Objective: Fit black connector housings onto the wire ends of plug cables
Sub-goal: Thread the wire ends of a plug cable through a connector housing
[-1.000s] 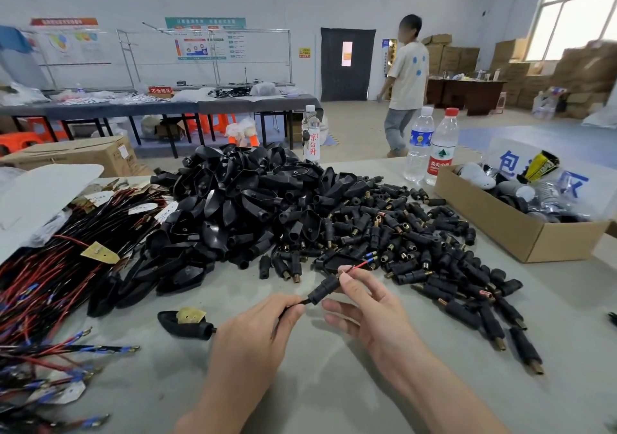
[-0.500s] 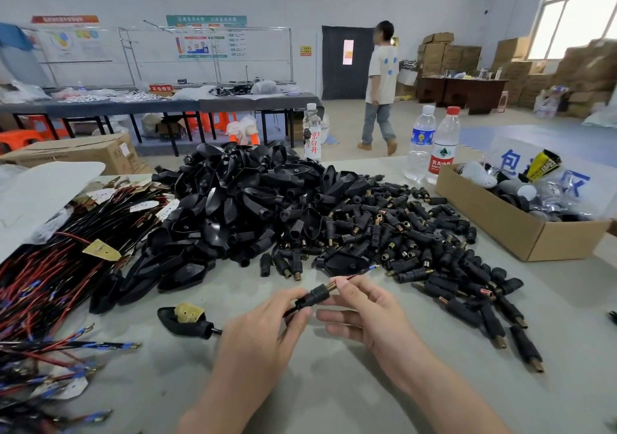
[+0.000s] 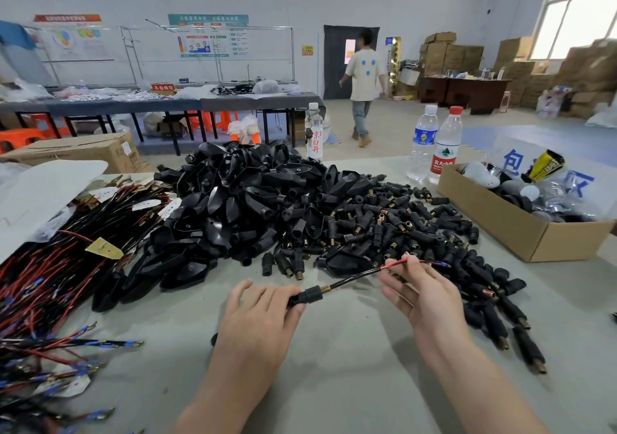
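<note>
The left hand (image 3: 257, 320) and right hand (image 3: 420, 296) have drawn apart since a moment ago. The left grips the black housing (image 3: 307, 296), the right pinches the red wire ends (image 3: 405, 264), and the cable (image 3: 354, 276) now stretches between them above the bench (image 3: 350, 377). The housing has slid well down the cable (threaded on, I'd say), so this piece looks nearly done. Behind lie the heap of loose housings (image 3: 384, 226) and a cardboard box (image 3: 521, 233), while someone (image 3: 365, 73) walks toward the dark door (image 3: 334, 62).

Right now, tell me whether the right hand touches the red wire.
Touching. The head view shows the right hand pinching the red wire between thumb and fingertips; the left hand grips the connector housing.
</note>
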